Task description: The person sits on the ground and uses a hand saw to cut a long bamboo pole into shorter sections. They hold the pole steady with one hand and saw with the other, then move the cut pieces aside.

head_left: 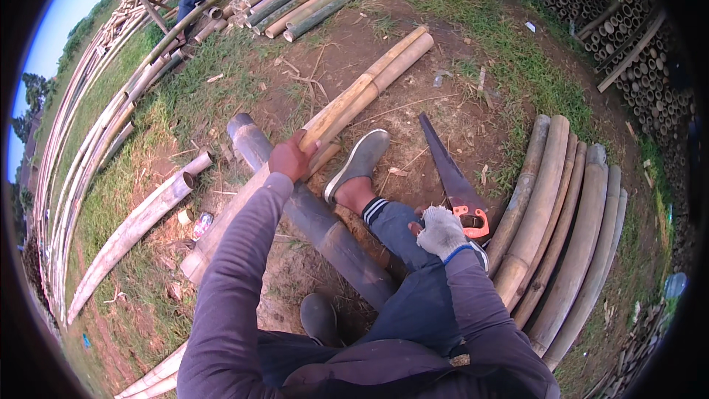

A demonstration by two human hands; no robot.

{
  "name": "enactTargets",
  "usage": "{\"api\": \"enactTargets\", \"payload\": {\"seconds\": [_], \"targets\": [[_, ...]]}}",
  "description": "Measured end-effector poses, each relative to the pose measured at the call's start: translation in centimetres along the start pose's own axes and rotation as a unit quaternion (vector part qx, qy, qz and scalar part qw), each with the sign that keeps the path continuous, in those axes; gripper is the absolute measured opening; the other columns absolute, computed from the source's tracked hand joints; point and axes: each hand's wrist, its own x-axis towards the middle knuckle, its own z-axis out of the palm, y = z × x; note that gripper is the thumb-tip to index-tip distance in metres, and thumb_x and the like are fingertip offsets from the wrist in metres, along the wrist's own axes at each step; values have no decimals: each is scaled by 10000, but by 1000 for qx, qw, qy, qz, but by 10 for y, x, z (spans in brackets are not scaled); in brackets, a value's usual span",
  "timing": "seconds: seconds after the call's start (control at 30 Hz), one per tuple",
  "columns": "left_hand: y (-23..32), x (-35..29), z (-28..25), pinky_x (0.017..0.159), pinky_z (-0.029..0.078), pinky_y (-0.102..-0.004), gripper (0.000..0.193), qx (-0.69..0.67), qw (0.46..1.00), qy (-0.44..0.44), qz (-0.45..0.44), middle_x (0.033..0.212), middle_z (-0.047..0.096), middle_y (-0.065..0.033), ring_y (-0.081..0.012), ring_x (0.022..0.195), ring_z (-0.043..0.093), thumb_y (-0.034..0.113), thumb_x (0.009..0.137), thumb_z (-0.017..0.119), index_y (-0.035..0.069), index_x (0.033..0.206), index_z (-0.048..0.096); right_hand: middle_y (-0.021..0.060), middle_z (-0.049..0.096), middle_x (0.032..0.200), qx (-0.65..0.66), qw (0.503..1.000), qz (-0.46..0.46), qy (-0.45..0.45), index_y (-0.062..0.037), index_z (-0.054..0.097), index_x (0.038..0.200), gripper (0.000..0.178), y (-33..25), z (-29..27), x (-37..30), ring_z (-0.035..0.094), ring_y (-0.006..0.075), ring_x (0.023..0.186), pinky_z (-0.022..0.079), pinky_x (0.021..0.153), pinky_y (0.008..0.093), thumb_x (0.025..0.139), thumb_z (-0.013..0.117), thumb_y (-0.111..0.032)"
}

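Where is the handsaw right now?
In the head view, the handsaw is right of centre, its orange handle at the gloved right hand, its blade between the forward gray shoe and bamboo poles.

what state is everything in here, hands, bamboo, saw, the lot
Left hand: bare, closed over the pale bamboo
Pale bamboo: held, lying across the dark bamboo
Dark bamboo: lying underneath
Right hand: gloved, at the saw handle, grip unclear
Saw: blade uncovered, pointing away
Bamboo row: lying side by side
Grey shoe: worn
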Motion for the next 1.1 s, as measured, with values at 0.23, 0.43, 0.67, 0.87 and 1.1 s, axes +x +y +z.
{"api": "enactTargets", "payload": {"seconds": [0.23, 0.43, 0.67, 0.87, 1.1], "targets": [[-13, 3, 6, 910, 583, -530, 652, -11, 999, 22, 23, 1099, 772, -260, -454, 1028, 746, 636, 954, 695, 168, 1407, 690, 207, 765, 1156, -1, 1000, 6, -17, -102, 737, 1271, 471, -7, -7, -2, 735, 396, 1116, 569, 979, 518, 927, 745, -425], [-15, 4, 4, 915, 583, -527, 639, -19, 999, 25, 24, 1071, 774, -264, -457, 1022, 746, 633, 948, 709, 178, 1396, 702, 230, 764, 1130, 1, 1000, 7, -2, -97, 734, 1264, 462, -5, -2, -2, 732, 409, 1101, 568, 973, 514, 924, 769, -408], [-10, 6, 0, 925, 580, -522, 645, 0, 1000, -4, 6, 1081, 776, -261, -449, 1041, 745, 648, 960, 693, 176, 1398, 704, 229, 764, 1107, 30, 999, -5, 25, -78, 739, 1215, 451, 1, -1, -3, 727, 414, 1091, 558, 959, 515, 914, 787, -411], [-23, 10, -6, 903, 584, -542, 710, 82, 996, -42, -15, 1114, 780, -237, -436, 1042, 753, 721, 980, 607, 225, 1489, 614, 197, 755, 1124, 196, 978, 17, 64, -68, 732, 1228, 466, 29, -23, -4, 751, 328, 1004, 592, 874, 437, 912, 832, -395], [-31, 16, 5, 900, 584, -527, 609, 71, 997, -29, -7, 1125, 781, -210, -413, 1044, 754, 645, 1021, 597, 244, 1479, 622, 207, 768, 1188, -128, 983, 120, -52, -82, 782, 1164, 468, 145, 21, 17, 735, 393, 1150, 573, 986, 489, 844, 834, -419]]}}
